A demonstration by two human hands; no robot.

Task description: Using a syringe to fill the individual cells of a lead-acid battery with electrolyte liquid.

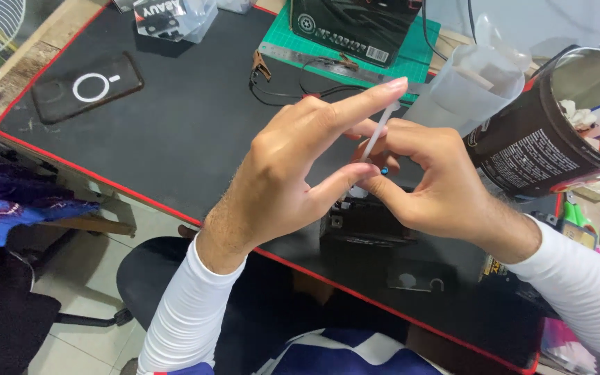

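Note:
My left hand (293, 163) and my right hand (432, 184) meet above the black desk mat (175, 132). Together they pinch a thin white plastic tube (380, 128), which stands tilted between the fingertips. A tiny blue bit (384, 170) shows at the tube's lower end, by my right thumb. My left index finger stretches out along the tube's top. Just below the hands stands a small black box-shaped part (362, 232), partly hidden by them.
A black phone (86, 87) lies at the mat's left. A green cutting mat (411, 59) with a black box (352, 28), a metal ruler and black wires sits at the back. A tilted black can (557, 125) holding scraps is on the right, with a translucent cup (470, 87) beside it.

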